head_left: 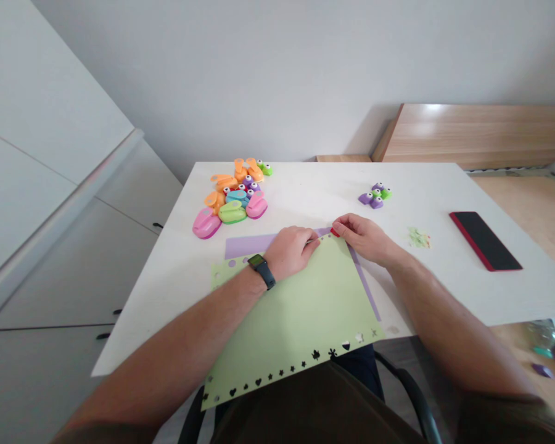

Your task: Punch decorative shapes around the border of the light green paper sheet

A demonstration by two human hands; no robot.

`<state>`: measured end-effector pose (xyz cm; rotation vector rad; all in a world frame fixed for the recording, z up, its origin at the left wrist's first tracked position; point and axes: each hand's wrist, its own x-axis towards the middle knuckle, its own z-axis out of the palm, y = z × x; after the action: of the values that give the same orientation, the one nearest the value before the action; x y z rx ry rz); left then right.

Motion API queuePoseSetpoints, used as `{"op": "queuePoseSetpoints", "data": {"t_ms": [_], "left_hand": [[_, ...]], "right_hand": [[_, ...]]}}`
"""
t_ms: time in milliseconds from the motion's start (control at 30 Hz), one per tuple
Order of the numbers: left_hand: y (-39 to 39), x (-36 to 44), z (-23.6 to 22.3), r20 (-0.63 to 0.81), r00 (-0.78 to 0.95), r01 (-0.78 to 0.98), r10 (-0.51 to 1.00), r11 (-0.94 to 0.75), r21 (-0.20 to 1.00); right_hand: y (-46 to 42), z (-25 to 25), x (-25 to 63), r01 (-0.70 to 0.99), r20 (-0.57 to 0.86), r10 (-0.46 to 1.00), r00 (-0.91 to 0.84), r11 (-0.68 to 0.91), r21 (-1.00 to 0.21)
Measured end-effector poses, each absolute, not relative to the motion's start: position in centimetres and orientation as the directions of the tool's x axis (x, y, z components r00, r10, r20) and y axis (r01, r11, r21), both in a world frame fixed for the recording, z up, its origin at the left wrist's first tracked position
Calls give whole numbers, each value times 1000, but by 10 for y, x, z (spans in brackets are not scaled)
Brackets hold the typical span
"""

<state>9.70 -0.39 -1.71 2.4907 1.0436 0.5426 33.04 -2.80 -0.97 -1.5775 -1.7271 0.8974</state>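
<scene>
From my remote head feed, the left hand (290, 251) lies flat with its fingers together, pressing on the upper corner of a pale green paper sheet (296, 320) with small punched hearts and stars along its edge. That flat press is good technique, as it pins the paper against sliding. The right hand (363, 239) is at the same corner, thumb and fingers pinched on a small red piece (335, 232); I can't tell what it is, as the fingers cover most of it. Under the green sheet, a lilac paper sheet (250, 246) shows past the upper edge. Beyond the green sheet sits a heap of pink, orange and teal plastic craft punches (231, 200). Up and right of the green sheet is a small cluster of purple and green plastic punches (375, 195), with pale green paper scraps (419, 237) and a black phone in a red case (485, 240) farther right. A black smartwatch (261, 271) sits on the left wrist. I can't read any brand, label or writing.
</scene>
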Motion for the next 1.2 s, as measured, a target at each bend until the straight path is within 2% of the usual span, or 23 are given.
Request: {"op": "queuePoseSetpoints", "data": {"t_ms": [567,1033,1200], "left_hand": [[-4,97,-17,193,656,586,730,-654,478],[-4,96,-18,205,659,587,723,-665,461],[-4,96,-19,217,659,578,720,-670,466]], "right_hand": [[-25,-7,333,569,-1,1000,-6,3,-822],[-24,-7,334,451,-42,998,54,-62,-891],[-23,-7,335,315,-102,994,50,-112,-942]]}}
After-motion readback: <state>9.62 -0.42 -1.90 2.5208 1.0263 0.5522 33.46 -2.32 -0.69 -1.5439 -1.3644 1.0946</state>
